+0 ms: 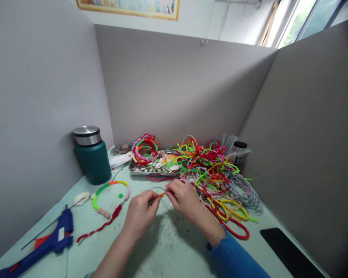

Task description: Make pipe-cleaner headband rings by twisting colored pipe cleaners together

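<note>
Near the middle of the table, my left hand (142, 210) and my right hand (185, 197) almost meet, both closed in a pinch. Between their fingertips shows a short orange bit of pipe cleaner (162, 195). A thin grey wire (158, 188) curves just behind it; whether the two are joined I cannot tell. Left of my left hand lies a hoop (102, 189) wrapped in green, yellow, orange and pink sections. From its right side trails a twisted red pipe cleaner (110, 221). A small green piece (121, 195) rests inside the hoop.
A glue gun (60, 231) and green flask (92, 162) stand left. Behind my hands, a metal tray (153, 174) holds small pieces and wrapped hoops (145, 150). Right are piled pipe cleaners (203, 158), grey wire coils (248, 193), scissors (239, 229) and a black phone-like slab (287, 251).
</note>
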Available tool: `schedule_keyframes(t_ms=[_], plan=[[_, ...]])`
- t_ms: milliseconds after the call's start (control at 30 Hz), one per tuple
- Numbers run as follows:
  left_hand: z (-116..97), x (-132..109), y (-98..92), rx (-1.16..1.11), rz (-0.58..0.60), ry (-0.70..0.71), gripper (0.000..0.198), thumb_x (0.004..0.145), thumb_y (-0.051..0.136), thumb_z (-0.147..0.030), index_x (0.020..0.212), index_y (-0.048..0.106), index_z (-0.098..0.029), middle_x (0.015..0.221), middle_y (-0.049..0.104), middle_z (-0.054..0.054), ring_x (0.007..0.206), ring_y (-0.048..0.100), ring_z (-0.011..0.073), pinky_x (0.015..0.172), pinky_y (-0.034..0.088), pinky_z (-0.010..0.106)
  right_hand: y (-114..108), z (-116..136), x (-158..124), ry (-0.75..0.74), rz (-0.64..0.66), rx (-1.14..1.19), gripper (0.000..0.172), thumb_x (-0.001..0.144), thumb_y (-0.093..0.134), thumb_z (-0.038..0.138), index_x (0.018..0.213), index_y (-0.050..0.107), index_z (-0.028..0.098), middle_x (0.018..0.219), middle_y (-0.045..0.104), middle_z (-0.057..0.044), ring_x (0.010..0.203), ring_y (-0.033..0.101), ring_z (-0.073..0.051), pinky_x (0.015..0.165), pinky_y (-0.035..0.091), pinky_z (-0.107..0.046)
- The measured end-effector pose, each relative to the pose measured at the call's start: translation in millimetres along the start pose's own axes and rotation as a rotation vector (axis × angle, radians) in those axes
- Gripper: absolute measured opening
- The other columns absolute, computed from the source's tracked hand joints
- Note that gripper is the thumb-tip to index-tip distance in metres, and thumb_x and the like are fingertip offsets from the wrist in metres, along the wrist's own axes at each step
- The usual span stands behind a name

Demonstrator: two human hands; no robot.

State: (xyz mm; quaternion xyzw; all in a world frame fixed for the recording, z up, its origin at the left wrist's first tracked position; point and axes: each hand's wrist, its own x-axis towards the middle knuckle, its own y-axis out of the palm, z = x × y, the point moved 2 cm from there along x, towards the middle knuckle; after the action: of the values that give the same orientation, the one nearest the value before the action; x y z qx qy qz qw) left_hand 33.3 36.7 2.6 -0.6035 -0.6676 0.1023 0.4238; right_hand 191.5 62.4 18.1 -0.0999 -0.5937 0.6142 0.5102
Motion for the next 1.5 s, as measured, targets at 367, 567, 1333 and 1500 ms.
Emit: schedule_keyframes(t_ms=[367, 567, 1333, 1500], plan=[[-1, -3, 5.9, 0.076, 0.139, 0.037, 0.024, 0.083, 0.046, -0.025, 0.080, 0.070, -0.022, 0.077, 0.070, 0.004, 0.068, 0.061, 0.0168, 0.063, 0.039, 0.024, 5, 0, -1, -0.008, -0.010, 0.035, 0.008, 0.086, 0.051, 0.020, 0.084, 0.058, 0.018, 0.082, 0.057, -0.004, 0.076, 0.054, -0.014, 0.066, 0.036, -0.024], [4, -3, 7.8, 0.091, 0.144, -0.113, 0.027, 0.083, 0.046, -0.037, 0.084, 0.069, -0.024, 0.062, 0.067, 0.001, 0.054, 0.057, 0.0152, 0.053, 0.034, 0.022, 3, 6, -2, -0.062, -0.012, 0.093, 0.010, 0.087, 0.049, 0.019, 0.083, 0.058, 0.018, 0.080, 0.057, -0.004, 0.073, 0.052, -0.014, 0.064, 0.035, -0.024], [5, 1, -3.9, -0.152, -0.056, -0.168, 0.023, 0.081, 0.048, -0.032, 0.084, 0.067, -0.020, 0.074, 0.070, 0.002, 0.063, 0.060, 0.0158, 0.058, 0.042, 0.023, 2, 13, -2, 0.020, 0.005, 0.337, 0.011, 0.082, 0.051, 0.017, 0.071, 0.054, 0.017, 0.067, 0.056, 0.000, 0.063, 0.049, -0.011, 0.057, 0.032, -0.022], [6, 2, -5.0, -0.255, -0.054, -0.210, 0.024, 0.079, 0.050, -0.035, 0.082, 0.067, -0.019, 0.071, 0.069, 0.001, 0.061, 0.058, 0.0159, 0.056, 0.042, 0.023, 12, 11, -2, 0.096, 0.006, 0.433, 0.014, 0.081, 0.053, 0.018, 0.068, 0.055, 0.017, 0.064, 0.056, 0.002, 0.059, 0.048, -0.010, 0.055, 0.032, -0.021]])
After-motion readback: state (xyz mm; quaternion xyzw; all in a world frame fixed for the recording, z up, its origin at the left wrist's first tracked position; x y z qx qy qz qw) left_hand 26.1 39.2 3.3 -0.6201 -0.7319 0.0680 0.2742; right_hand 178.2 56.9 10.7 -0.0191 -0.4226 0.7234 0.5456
